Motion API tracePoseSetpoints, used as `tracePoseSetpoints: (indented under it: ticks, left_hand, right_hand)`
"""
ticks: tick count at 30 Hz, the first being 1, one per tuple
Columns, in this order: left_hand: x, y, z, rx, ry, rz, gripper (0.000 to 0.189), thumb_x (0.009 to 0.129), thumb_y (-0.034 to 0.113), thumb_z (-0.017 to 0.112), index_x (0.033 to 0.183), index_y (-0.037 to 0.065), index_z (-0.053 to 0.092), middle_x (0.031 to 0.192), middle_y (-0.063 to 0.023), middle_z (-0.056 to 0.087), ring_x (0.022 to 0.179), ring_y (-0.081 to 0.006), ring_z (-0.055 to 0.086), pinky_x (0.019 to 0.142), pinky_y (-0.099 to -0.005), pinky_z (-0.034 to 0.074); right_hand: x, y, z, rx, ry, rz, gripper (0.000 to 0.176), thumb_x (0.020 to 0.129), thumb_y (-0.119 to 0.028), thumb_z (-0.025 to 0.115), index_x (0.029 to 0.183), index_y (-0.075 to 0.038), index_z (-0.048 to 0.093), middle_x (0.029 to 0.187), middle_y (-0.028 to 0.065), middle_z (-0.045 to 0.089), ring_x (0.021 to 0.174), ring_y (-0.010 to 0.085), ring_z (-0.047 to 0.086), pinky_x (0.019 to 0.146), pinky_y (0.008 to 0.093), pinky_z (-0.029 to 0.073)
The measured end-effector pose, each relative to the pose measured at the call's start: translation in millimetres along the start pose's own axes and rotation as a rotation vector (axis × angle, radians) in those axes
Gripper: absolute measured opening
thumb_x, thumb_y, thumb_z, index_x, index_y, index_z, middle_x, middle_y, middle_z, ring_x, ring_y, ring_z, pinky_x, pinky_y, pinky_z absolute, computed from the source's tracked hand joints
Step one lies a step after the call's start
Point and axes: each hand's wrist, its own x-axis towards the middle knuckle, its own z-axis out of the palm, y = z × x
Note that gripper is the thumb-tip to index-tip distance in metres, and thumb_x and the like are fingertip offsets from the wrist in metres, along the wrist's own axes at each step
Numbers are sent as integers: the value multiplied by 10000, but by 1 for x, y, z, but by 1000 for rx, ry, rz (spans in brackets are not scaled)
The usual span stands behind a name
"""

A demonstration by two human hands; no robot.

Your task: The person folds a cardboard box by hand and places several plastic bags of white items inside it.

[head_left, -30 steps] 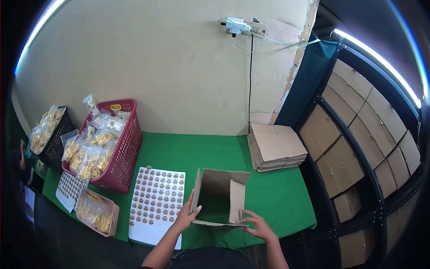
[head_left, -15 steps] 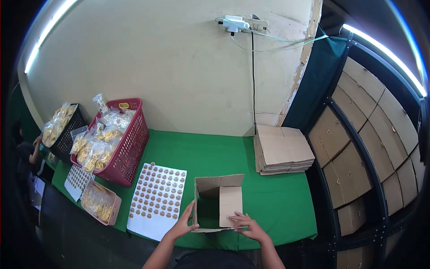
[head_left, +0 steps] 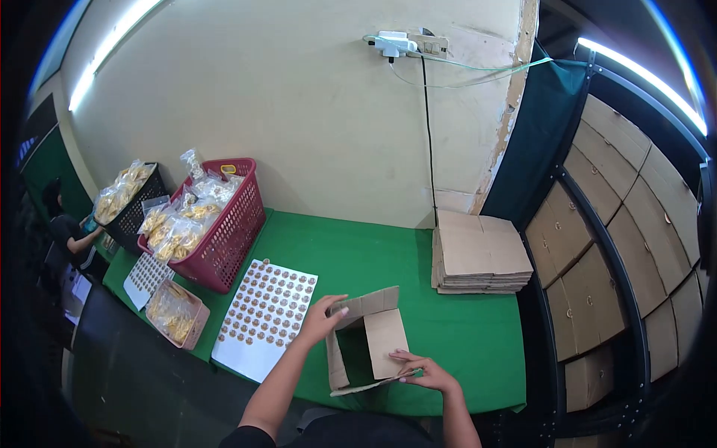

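Observation:
An opened-out cardboard box [head_left: 387, 340] stands on the green cloth near the table's front edge, its top open and the green showing through inside. My left hand [head_left: 324, 317] grips the box's upper left corner, fingers over the edge. At the lower right side, my right hand [head_left: 427, 372] has the box's near edge between thumb and fingers, with fingertips on the right inner flap. To the left of the box lies a white sheet of round brown stickers [head_left: 263, 313].
A red basket [head_left: 233, 224] and a black basket [head_left: 142, 201] hold bagged yellow items. A pink tray [head_left: 196, 323] sits by a smaller sheet [head_left: 142, 278]. Flattened cardboard [head_left: 482, 254] is stacked at back right, beside shelved boxes [head_left: 590, 299]. Another person [head_left: 71, 231] stands far left.
My left hand has moved from the box's lower left side up to its upper left corner. The box has turned slightly and its left side leans inward. The camera view has shifted a little.

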Motion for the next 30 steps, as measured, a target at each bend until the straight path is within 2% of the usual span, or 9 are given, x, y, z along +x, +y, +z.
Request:
tracePoseSetpoints:
  ticks: [3, 7, 10, 15, 19, 21, 24, 28, 30]
  left_hand:
    - [3, -11, 14, 3, 160, -192, 546, 746, 301, 725, 1212, 94, 531, 1168, -151, 518, 1058, -286, 520, 917, -379, 426]
    - [-6, 41, 42, 388, 421, -210, 828, 602, 463, 805, 1268, 122, 452, 1233, -182, 358, 1195, -333, 372, 963, -419, 375]
    - [-2, 28, 57, 355, 489, -98, 765, 647, 446, 783, 1254, 106, 464, 1226, -161, 376, 1174, -335, 403, 962, -429, 382]
    - [-2, 12, 44, 27, 283, -7, 350, 764, 148, 703, 1089, 73, 595, 1065, -183, 604, 1017, -267, 594, 845, -353, 478]
    - [-5, 16, 35, 106, 264, -106, 512, 712, 149, 749, 1180, 105, 547, 1059, -162, 589, 995, -275, 588, 834, -352, 481]
    - [-7, 31, 37, 402, 351, -21, 699, 659, 167, 787, 1279, 144, 465, 1031, -133, 577, 953, -273, 587, 810, -358, 486]
    - [-8, 17, 48, 475, 429, -5, 864, 621, 196, 814, 1359, 185, 366, 1012, -99, 558, 916, -279, 578, 787, -363, 486]
    - [-9, 4, 46, 291, 375, 4, 732, 693, 220, 771, 1332, 162, 421, 1013, -108, 593, 933, -275, 589, 817, -354, 479]
    - [-5, -7, 41, -46, 257, 59, 481, 774, 230, 703, 1219, 119, 556, 1037, -110, 630, 970, -269, 602, 858, -344, 464]
  right_hand:
    - [-6, -2, 3, 2, 40, -38, 102, 745, -95, 699, 840, -58, 699, 1352, 110, 470, 1343, 285, 303, 1102, 421, 229]
    - [-11, 12, 12, -12, 94, -74, 141, 745, -109, 704, 879, -66, 697, 1324, 100, 500, 1327, 281, 332, 1096, 414, 239]
    - [-6, 11, 16, 20, 229, -64, 234, 743, -124, 711, 965, -59, 675, 1293, 99, 525, 1294, 271, 380, 1079, 396, 268]
    - [-4, 18, 21, 16, 410, -12, 369, 739, -132, 716, 1087, -47, 626, 1244, 85, 554, 1223, 259, 452, 1034, 370, 335]
    - [-2, 27, 20, -139, 370, -134, 399, 714, -103, 718, 1097, -43, 622, 1247, 74, 544, 1204, 250, 466, 1025, 374, 345]
    - [-2, 25, 21, -183, 295, -210, 387, 709, -110, 725, 1076, -37, 628, 1245, 78, 542, 1201, 250, 468, 1019, 376, 352]
    - [1, 17, 22, -4, 429, -87, 228, 720, -167, 735, 862, -9, 651, 1238, 102, 547, 1192, 283, 464, 1008, 397, 348]
    - [6, 26, 28, -253, 609, 20, 316, 716, -225, 741, 927, -14, 636, 1262, 118, 502, 1220, 315, 419, 1010, 415, 346]
    - [11, 33, 33, -402, 671, 70, 390, 710, -236, 743, 1015, -22, 626, 1285, 127, 469, 1233, 326, 400, 1011, 426, 348]
